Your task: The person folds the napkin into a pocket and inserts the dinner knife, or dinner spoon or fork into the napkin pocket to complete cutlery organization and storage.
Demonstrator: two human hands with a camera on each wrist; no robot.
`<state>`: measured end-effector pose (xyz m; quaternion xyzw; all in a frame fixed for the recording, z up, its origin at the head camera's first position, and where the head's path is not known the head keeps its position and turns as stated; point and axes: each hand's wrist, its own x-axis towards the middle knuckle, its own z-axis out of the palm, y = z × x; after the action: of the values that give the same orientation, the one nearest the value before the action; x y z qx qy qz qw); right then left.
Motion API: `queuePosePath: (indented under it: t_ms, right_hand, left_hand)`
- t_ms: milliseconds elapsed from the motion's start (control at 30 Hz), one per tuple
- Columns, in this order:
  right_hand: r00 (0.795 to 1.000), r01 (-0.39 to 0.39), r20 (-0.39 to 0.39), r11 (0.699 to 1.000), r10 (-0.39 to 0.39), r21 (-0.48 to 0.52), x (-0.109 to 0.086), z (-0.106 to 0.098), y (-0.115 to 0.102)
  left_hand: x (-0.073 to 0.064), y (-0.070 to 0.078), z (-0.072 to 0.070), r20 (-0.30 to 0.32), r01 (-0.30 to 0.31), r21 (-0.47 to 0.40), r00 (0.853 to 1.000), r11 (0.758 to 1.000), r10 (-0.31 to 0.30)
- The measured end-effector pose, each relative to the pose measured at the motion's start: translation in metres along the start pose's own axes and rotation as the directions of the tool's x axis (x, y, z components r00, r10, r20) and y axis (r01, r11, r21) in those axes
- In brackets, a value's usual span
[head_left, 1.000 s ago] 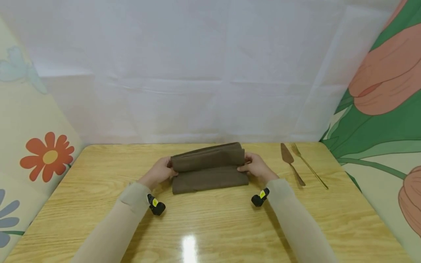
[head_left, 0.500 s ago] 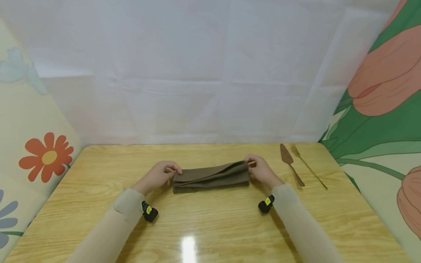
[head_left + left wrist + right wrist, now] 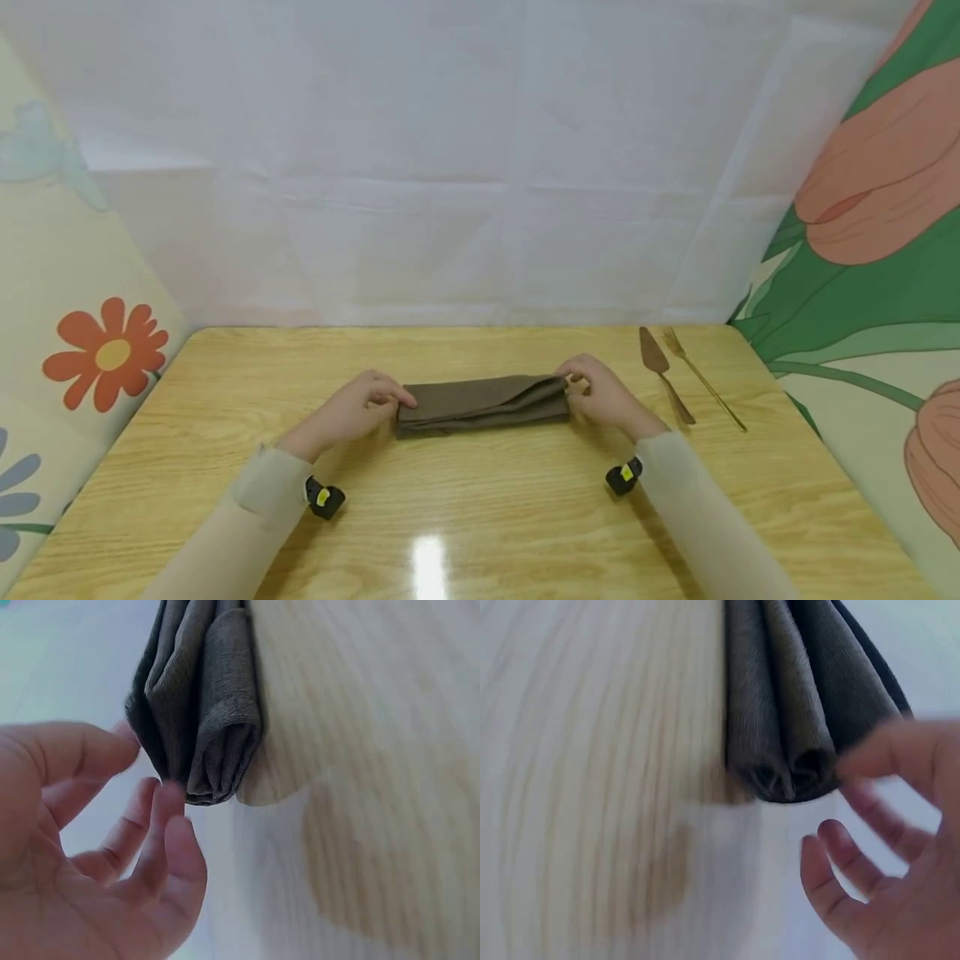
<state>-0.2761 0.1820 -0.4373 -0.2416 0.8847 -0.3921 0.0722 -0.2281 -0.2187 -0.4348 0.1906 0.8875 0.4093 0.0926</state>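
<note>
A dark brown cloth napkin (image 3: pixel 480 404), folded into a long narrow strip, lies across the middle of the wooden table. At its left end my left hand (image 3: pixel 356 407) rests an outstretched fingertip on the top layer, the other fingers loosely bent beside the end. In the left wrist view the stacked folds of the napkin (image 3: pixel 225 697) show end-on, close to the fingertips. My right hand (image 3: pixel 600 393) pinches the upper layer at the far right corner, where the folds stand slightly raised. The right wrist view shows the thumb and a finger (image 3: pixel 889 750) at the rolled folds.
A brown cake server (image 3: pixel 655 357) and a gold fork (image 3: pixel 705 379) lie side by side at the back right of the table (image 3: pixel 480 508). A white cloth backdrop (image 3: pixel 465 167) hangs behind the back edge. Flower-painted panels (image 3: pixel 105 354) stand at both sides.
The raised upper part of the napkin has come down toward me over the lower part, making a narrower strip. Both hands have drawn slightly outward, and the left fingertip has pressed its end flatter.
</note>
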Motion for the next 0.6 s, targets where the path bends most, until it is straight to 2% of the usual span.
queuePosePath:
  t_ms: [67,133,200,300,367,433,533,600]
  right_hand:
    - [0.997,0.067,0.035,0.994,-0.064,-0.089,-0.003,-0.001,-0.003]
    - [0.994,0.104,0.058,0.984,-0.096,-0.147,-0.005,0.000,-0.007]
    - [0.991,0.124,0.067,0.975,-0.113,-0.187,-0.006,0.002,-0.011]
    - [0.983,0.180,0.077,0.950,-0.166,-0.256,-0.006,0.007,-0.017]
    - [0.971,0.239,0.086,0.913,-0.222,-0.332,-0.005,0.010,-0.020]
    - [0.952,0.303,0.088,0.854,-0.294,-0.423,-0.005,0.011,-0.023]
    - [0.923,0.360,0.089,0.764,-0.373,-0.535,-0.006,0.012,-0.025]
    - [0.917,0.369,0.092,0.740,-0.388,-0.562,-0.007,0.011,-0.026]
  left_hand:
    - [-0.003,0.006,0.003,-0.026,-0.032,0.099,0.999,0.995,0.035]
    - [-0.005,0.011,0.008,-0.034,-0.079,0.198,0.996,0.977,0.087]
    - [-0.004,0.016,0.013,-0.023,-0.144,0.299,0.987,0.943,0.158]
    - [-0.003,0.023,0.018,0.015,-0.200,0.401,0.977,0.894,0.212]
    - [-0.002,0.026,0.020,0.033,-0.228,0.446,0.971,0.866,0.238]
    - [-0.001,0.029,0.021,0.035,-0.229,0.465,0.970,0.855,0.241]
    - [-0.001,0.030,0.022,0.030,-0.232,0.472,0.969,0.851,0.247]
    - [-0.001,0.029,0.023,0.035,-0.231,0.467,0.969,0.853,0.243]
